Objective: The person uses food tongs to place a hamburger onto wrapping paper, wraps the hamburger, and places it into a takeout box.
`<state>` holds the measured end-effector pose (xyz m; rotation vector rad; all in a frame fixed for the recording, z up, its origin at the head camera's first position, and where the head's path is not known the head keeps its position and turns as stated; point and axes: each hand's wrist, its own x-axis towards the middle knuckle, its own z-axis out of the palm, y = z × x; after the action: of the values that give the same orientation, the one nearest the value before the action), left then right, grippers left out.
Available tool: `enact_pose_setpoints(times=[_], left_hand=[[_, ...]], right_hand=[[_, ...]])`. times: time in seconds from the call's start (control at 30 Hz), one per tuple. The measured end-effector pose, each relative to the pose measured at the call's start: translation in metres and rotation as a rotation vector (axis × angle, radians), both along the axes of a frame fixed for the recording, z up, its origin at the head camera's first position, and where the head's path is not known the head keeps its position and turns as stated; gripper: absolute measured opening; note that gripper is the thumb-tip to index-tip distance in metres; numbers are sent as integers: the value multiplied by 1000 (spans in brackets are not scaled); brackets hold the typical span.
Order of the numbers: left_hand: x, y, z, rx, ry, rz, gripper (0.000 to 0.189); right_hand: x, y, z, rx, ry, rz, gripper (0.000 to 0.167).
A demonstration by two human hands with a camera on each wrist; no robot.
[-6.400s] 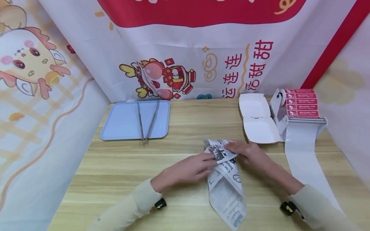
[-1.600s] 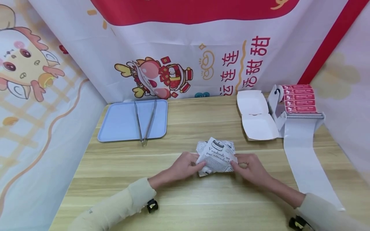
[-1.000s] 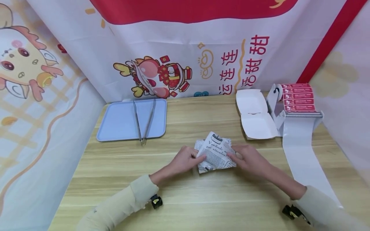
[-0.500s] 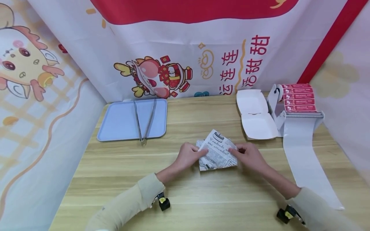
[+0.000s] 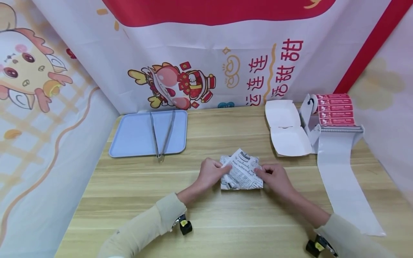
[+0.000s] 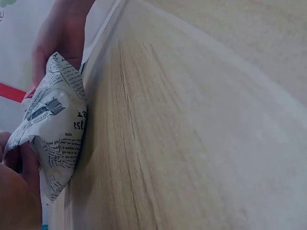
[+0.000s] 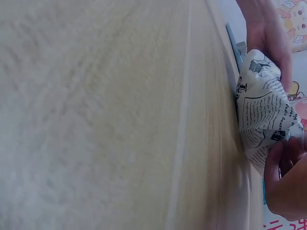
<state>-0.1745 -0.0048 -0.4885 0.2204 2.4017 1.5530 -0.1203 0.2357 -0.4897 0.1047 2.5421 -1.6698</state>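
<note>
A folded parcel of newspaper-print wrapping paper (image 5: 242,175) is at the middle of the wooden table, low over its surface. Its top flap points away from me, and whatever is inside is hidden. My left hand (image 5: 209,173) pinches the left side, thumb on top and fingers underneath. On the opposite side my right hand (image 5: 277,179) grips the paper the same way. From the left wrist, the parcel (image 6: 55,120) looks bulging, with a pointed corner. In the right wrist view, curled fingers of the right hand (image 7: 288,167) hold the near end of the paper.
At the back left, metal tongs (image 5: 166,138) lie across a light blue tray (image 5: 133,136). An open white box (image 5: 288,138) stands at the back right beside a label dispenser (image 5: 337,122), whose white backing strip (image 5: 342,179) trails forward over the table.
The long paper flap that trailed toward me several seconds ago is folded in, leaving a compact parcel. Over the last second the parcel turned slightly, with both hands still gripping its sides.
</note>
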Motion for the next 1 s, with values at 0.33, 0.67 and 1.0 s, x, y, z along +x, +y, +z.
enact_pose_setpoints(times=[0.33,0.67,1.0], left_hand=[[0,-1,-9,23,25,78,40],[-4,1,-11,-170,392,-46,29],[0,15,18,-853,1106,-496,32]], right_hand=[[0,-3,-7,10,-5,-11,34],[-1,-2,-6,-26,-31,-12,35],[1,-1,-7,-18,16,14,39]])
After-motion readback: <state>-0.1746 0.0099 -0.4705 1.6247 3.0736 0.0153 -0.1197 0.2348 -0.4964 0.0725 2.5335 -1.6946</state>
